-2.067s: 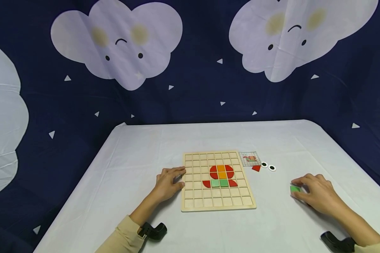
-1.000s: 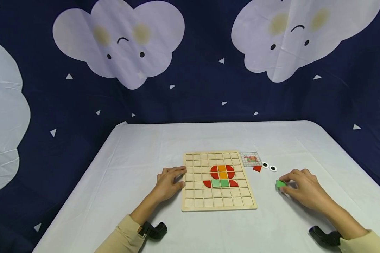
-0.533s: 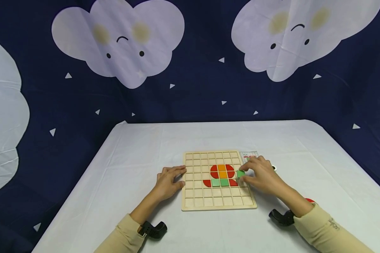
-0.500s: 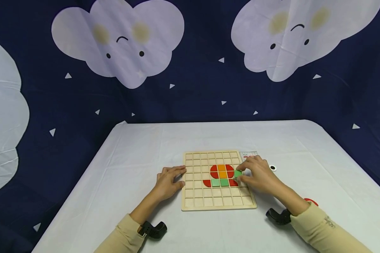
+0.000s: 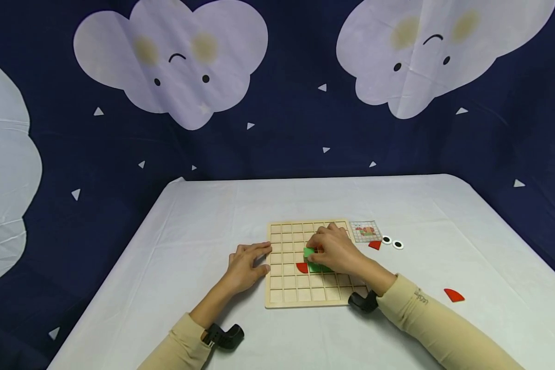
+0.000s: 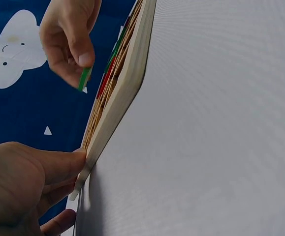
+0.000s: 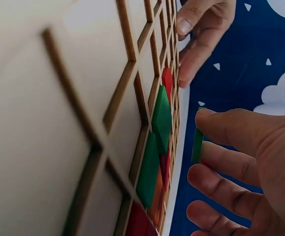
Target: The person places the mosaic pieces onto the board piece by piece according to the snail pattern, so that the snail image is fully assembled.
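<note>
My right hand (image 5: 336, 253) pinches a green square tile (image 5: 308, 253) between thumb and fingers, close over the middle of the wooden grid board (image 5: 290, 296). In the right wrist view that tile (image 7: 198, 142) stands edge-on, apart from the board's face. Below the hand a red quarter-circle tile (image 5: 302, 267) lies in a cell, with a green tile (image 5: 315, 267) beside it; the hand covers the orange pieces. At the board's left edge my left hand (image 5: 246, 268) rests with thumb and forefinger spread along the rim; the left wrist view shows its thumb touching the edge.
A small picture card (image 5: 365, 232) lies at the board's upper right corner. Near it are a red tile (image 5: 375, 245) and two white eye discs (image 5: 386, 240). Further right on the white tablecloth lies a red quarter-circle tile (image 5: 454, 295). A dark cloud-print cloth (image 5: 287, 144) hangs behind.
My right hand has carried the green tile leftward from the tablecloth to over the board's middle, uncovering the card and the eye discs. The left hand has stayed at the board's edge.
</note>
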